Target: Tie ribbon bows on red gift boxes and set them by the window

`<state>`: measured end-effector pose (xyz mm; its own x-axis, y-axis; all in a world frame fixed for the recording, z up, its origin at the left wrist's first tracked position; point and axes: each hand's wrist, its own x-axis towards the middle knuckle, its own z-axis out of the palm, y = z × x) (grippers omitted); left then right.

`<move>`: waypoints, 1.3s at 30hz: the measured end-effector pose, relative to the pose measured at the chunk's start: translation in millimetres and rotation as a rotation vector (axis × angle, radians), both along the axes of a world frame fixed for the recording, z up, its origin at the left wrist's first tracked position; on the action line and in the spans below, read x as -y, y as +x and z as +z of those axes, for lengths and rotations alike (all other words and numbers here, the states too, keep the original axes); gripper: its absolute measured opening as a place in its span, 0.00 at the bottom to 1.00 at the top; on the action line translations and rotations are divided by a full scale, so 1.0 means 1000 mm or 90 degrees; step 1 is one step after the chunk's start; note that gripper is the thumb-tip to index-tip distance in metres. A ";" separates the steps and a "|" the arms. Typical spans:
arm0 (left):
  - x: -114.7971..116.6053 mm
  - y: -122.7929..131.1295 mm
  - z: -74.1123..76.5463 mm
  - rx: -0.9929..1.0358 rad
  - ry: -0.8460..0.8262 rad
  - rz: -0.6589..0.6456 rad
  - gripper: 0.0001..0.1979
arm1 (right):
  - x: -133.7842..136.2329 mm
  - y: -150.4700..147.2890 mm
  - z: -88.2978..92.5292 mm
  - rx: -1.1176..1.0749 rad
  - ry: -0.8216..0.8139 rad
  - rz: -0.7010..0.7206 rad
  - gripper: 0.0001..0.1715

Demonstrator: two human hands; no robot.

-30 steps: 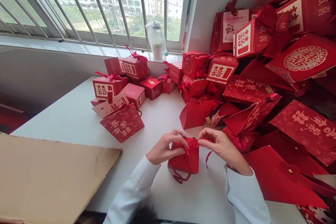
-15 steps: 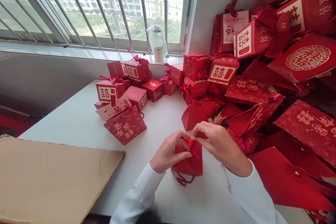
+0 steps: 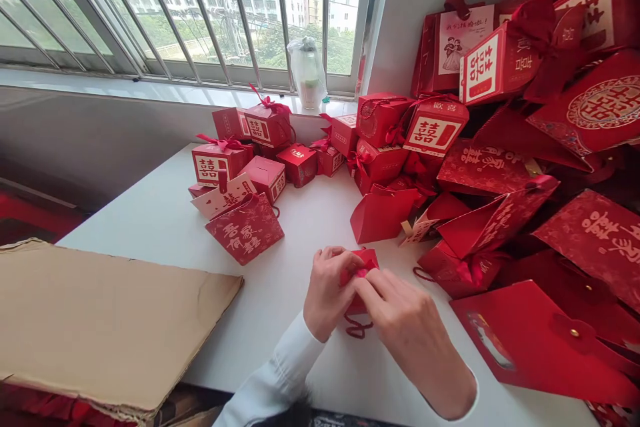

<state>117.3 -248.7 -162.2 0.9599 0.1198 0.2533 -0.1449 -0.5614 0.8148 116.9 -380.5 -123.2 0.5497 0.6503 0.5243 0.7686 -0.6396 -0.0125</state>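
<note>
A small red gift box stands on the white table in front of me, mostly covered by my hands. Its dark red cord handle hangs out on the side facing me. My left hand is closed at the top of the box, its fingers pinching a red ribbon. From the right, my right hand pinches the same ribbon, and the fingertips of both hands nearly meet. The exact shape of the ribbon between them is hidden.
Red gift boxes and bags are heaped along the right. More boxes sit at the table's back, with a tilted red bag before them. Cardboard lies at the left. A plastic-wrapped cup stands on the windowsill.
My hands have come together over the box, the right one moving left and toward me. The view has shifted slightly, baring more of the red envelope-like bag at the right.
</note>
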 end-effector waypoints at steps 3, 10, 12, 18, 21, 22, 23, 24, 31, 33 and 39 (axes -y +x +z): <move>0.001 0.001 -0.002 0.007 0.000 -0.001 0.08 | 0.006 -0.004 -0.006 -0.026 0.004 -0.032 0.16; -0.001 0.002 -0.003 0.007 -0.034 0.013 0.06 | 0.007 -0.003 -0.006 -0.016 0.000 0.003 0.16; 0.000 0.002 -0.004 0.004 -0.038 0.016 0.07 | 0.009 -0.003 -0.006 -0.016 0.000 0.008 0.17; 0.002 0.002 -0.005 0.007 -0.038 0.030 0.09 | 0.015 -0.006 -0.004 0.008 0.018 0.048 0.18; 0.002 0.003 -0.005 0.006 -0.040 0.033 0.07 | 0.015 -0.005 -0.009 -0.020 -0.008 0.057 0.20; 0.001 0.003 -0.005 0.002 -0.042 0.029 0.06 | 0.016 -0.005 -0.012 -0.035 -0.022 0.052 0.21; 0.001 0.004 -0.005 -0.002 -0.045 0.025 0.06 | 0.018 -0.005 -0.014 -0.050 -0.033 0.047 0.21; 0.000 0.004 -0.005 -0.006 -0.050 0.021 0.05 | 0.020 -0.005 -0.016 -0.067 -0.035 0.045 0.21; 0.000 0.004 -0.007 -0.006 -0.074 0.024 0.05 | 0.035 -0.004 -0.019 -0.315 0.238 -0.051 0.14; 0.001 0.003 -0.008 -0.002 -0.078 0.029 0.05 | 0.032 0.000 -0.020 -0.380 0.305 -0.140 0.20; 0.003 0.002 -0.009 -0.004 -0.088 0.048 0.05 | 0.021 0.010 -0.026 -0.456 0.232 -0.129 0.13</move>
<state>119.4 -251.8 -171.1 0.9482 0.2252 0.2239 -0.1014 -0.4535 0.8855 126.9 -401.6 -148.9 0.9189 0.3600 0.1611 0.3660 -0.6263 -0.6883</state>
